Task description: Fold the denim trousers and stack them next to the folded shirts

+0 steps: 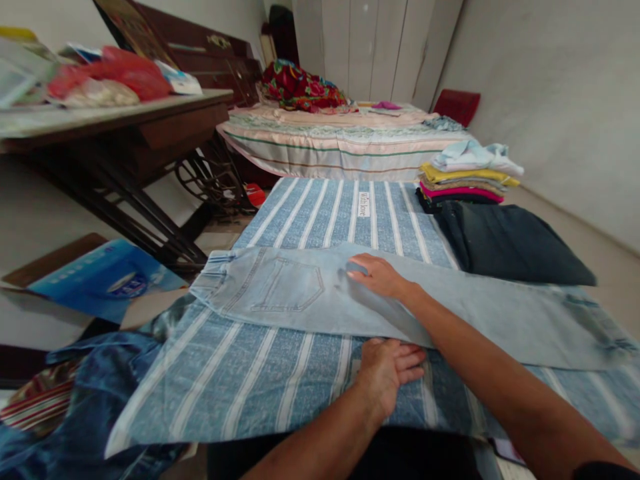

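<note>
Light blue jeans (300,293) lie folded lengthwise across a blue cloth with white stripes (250,373), back pocket facing up at the left. My right hand (377,275) rests flat on the jeans near their middle, fingers stretched out. My left hand (387,370) lies flat on the striped cloth at the jeans' near edge, fingers apart and touching the hem of the denim.
A dark folded garment (510,243) and a stack of folded clothes (467,175) sit at the right. A bed (340,137) with a red floral bundle stands behind. A sewing-machine table (115,133) is at the left. Darker denim (85,373) is heaped at the lower left.
</note>
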`<state>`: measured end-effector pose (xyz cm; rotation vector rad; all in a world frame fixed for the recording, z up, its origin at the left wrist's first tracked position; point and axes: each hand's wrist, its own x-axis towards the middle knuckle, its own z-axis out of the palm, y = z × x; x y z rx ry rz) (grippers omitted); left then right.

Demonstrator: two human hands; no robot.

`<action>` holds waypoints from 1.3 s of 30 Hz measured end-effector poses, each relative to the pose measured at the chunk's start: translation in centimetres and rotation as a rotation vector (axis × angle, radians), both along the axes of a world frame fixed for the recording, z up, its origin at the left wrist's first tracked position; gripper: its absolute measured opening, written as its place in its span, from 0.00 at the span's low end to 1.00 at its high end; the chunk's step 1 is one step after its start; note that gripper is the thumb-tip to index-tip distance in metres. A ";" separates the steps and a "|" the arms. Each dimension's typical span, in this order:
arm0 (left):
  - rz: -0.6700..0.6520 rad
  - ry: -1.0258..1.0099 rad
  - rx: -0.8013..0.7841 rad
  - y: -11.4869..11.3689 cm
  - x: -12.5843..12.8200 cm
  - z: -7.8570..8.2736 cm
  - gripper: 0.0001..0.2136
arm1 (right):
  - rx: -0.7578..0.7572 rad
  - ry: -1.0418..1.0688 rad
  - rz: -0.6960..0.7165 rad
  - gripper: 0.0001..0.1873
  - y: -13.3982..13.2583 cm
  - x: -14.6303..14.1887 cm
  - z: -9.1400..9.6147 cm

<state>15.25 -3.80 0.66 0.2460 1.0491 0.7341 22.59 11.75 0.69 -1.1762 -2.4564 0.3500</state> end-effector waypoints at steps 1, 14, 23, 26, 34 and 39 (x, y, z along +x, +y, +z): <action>-0.012 0.000 -0.002 0.1 0.0 0.1 0.10 | 0.002 0.043 0.009 0.19 -1.3 0.8 0.5; -0.075 0.079 -0.018 0.7 -0.3 1.0 0.07 | 0.279 0.104 -0.242 0.12 -17.1 12.5 -2.8; -0.089 0.152 -0.038 1.0 -0.2 1.6 0.07 | 0.396 -0.050 -0.206 0.13 -18.1 11.8 -3.1; -0.092 0.155 -0.032 1.1 -0.3 1.5 0.07 | 0.439 -0.089 -0.225 0.15 -17.8 10.7 -3.4; -0.164 0.191 -0.051 0.7 -0.6 1.9 0.11 | 0.531 -0.114 -0.275 0.14 -16.4 8.8 -4.4; -0.687 0.183 0.209 1.9 -1.8 4.0 0.12 | 0.496 -0.079 -0.266 0.14 -16.3 8.8 -4.8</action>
